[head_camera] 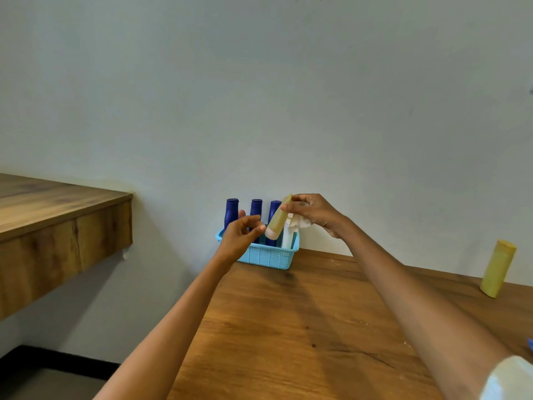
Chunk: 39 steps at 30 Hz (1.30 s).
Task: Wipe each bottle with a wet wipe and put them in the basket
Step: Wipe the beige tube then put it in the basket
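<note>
A light blue basket (pixel 268 256) stands at the table's far left corner against the wall, with three dark blue bottles (pixel 231 212) and a white bottle (pixel 287 236) upright in it. My right hand (pixel 314 215) pinches the top end of a yellow bottle (pixel 277 220), tilted above the basket, and also holds a crumpled white wet wipe (pixel 301 223). My left hand (pixel 240 236) hovers just left of that bottle's lower end, fingers curled; whether it touches the bottle I cannot tell. A second yellow bottle (pixel 498 268) stands on the table at the far right.
The wooden table (pixel 302 327) runs along a pale wall. A separate wooden shelf (pixel 57 226) juts out at the left, with a gap of floor between it and the table. A small blue thing (pixel 530 346) shows at the right edge.
</note>
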Each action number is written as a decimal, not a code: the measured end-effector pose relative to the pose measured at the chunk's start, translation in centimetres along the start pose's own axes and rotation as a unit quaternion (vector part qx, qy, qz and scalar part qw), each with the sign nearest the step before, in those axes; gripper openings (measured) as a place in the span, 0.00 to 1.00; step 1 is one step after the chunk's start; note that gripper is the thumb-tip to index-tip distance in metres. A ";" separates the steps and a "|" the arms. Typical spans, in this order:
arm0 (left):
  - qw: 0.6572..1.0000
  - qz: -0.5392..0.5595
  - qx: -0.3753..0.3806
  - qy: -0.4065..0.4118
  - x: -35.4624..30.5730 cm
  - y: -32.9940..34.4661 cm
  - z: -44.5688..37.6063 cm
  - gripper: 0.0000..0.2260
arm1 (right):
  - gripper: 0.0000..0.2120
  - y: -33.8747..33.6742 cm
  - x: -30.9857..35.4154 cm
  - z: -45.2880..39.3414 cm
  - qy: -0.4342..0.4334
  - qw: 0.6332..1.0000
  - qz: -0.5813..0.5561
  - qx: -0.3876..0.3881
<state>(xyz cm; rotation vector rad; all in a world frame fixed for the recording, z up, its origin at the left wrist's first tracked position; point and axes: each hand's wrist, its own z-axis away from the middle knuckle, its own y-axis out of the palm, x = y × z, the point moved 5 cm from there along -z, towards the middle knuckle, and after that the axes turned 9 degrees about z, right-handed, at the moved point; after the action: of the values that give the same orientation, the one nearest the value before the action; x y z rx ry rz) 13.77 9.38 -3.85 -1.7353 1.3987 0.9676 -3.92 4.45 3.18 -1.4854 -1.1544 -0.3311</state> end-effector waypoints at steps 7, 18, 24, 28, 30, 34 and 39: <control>0.951 0.047 -0.307 0.010 -0.6 -4.4 0.4 0.07 | 0.29 3.1 0.0 -2.2 0.038 0.995 0.035 -0.083; 0.952 0.068 -0.259 -0.151 2.4 -4.2 -1.0 0.12 | 0.24 9.0 -1.7 -6.1 0.106 0.981 0.144 -0.079; 0.952 0.069 -0.247 -0.165 3.2 -4.3 -1.4 0.12 | 0.23 10.1 -2.2 -7.1 0.125 0.978 0.162 -0.042; 0.954 0.074 -0.237 -0.167 3.2 -4.2 -1.4 0.12 | 0.20 10.9 -2.5 -6.7 0.140 0.976 0.164 -0.017; 0.955 0.074 -0.234 -0.165 3.2 -4.2 -1.5 0.12 | 0.20 11.1 -2.6 -6.8 0.142 0.975 0.169 -0.021; 0.955 0.063 -0.239 -0.163 3.0 -4.5 -1.4 0.12 | 0.21 10.4 -2.3 -6.6 0.138 0.977 0.161 -0.033; 0.961 0.047 -0.233 -0.139 2.0 -4.0 -0.9 0.12 | 0.18 8.5 -1.6 -5.1 0.115 0.988 0.080 -0.072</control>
<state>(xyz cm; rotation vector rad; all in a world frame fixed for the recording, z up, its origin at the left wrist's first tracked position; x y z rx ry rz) 18.13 8.35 -4.88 -1.7750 1.1358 1.6290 4.04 0.54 -1.55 -1.6094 -0.8369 -0.4694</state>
